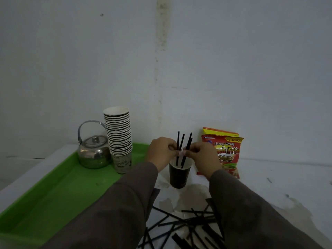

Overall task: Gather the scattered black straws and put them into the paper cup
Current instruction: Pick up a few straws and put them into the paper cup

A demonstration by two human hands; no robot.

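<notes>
A dark paper cup (178,178) stands upright on the white table, with several black straws (181,144) poking up out of it. Just above its rim, my left hand (161,152) pinches the left straws and my right hand (203,155) pinches the right ones. The straws' lower ends sit inside the cup. Many more loose black straws (181,225) lie scattered on the table close to me, partly hidden under my sleeves.
A green tray (59,191) on the left holds a steel kettle (93,151) and a tall stack of paper cups (119,139). Two red snack bags (226,151) lean against the wall right of the cup. The wall stands close behind.
</notes>
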